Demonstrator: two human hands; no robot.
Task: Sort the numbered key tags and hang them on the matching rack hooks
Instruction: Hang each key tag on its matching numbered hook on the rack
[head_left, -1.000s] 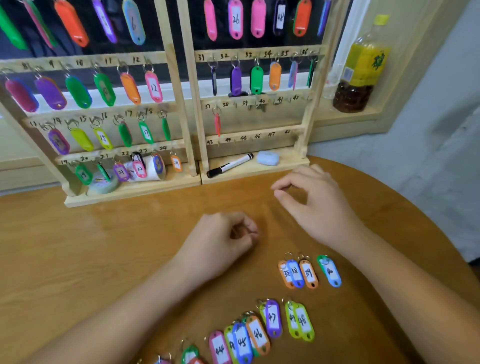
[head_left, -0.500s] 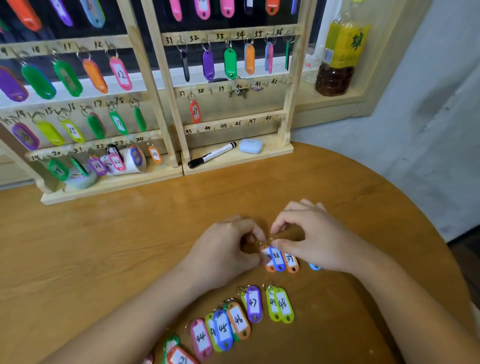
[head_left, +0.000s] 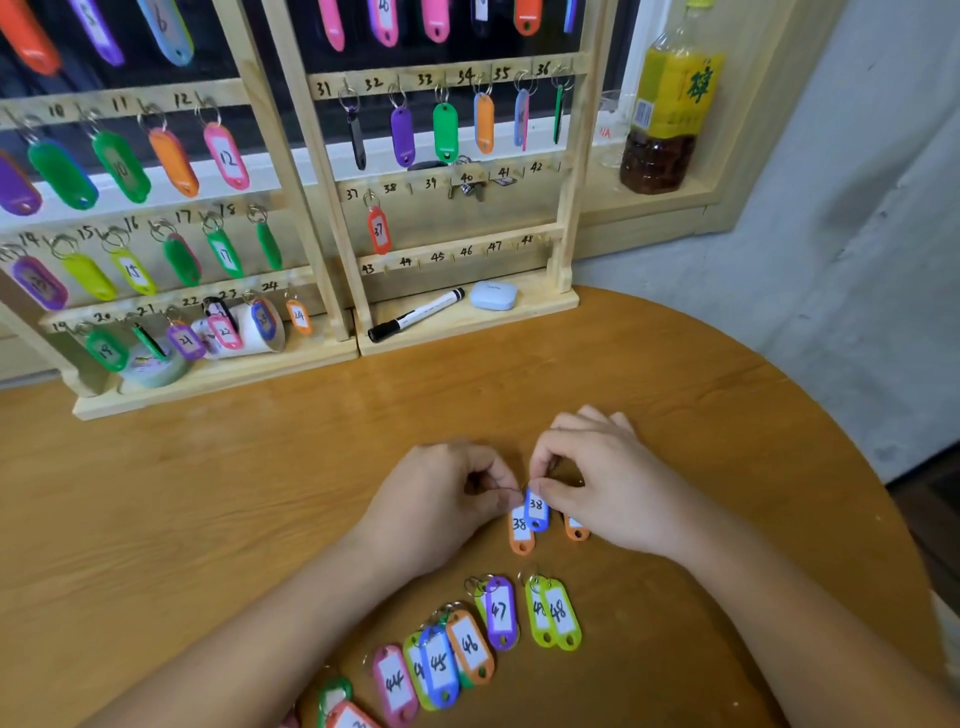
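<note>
near edge of the desk (head_left: 208, 493): a row of tags (head_left: 500, 612), 44 to 48, lies between the two forearms; an arm pulled back carelessly could sweep them out of order or off the edge.
left hand (head_left: 436, 501): fingers curled, thumb and forefinger pinching at the ring end of the orange tag (head_left: 520, 532) marked 38.
right hand (head_left: 602, 488): pinching the top of the blue tag (head_left: 536, 512), also marked 38, which overlaps the orange one.
risk at the hands: the two rings touch and may be caught together; lifting one tag could drag the other, or both could drop.
second orange tag (head_left: 576, 530): half hidden under the right hand, number not readable; it could be carried off by mistake.
rack (head_left: 569, 208) at the far edge: hook 38 is free, just beside the red tag (head_left: 378, 230) 37; the hooks stand close, so a tag may land on 39 or knock 37 off.
</note>
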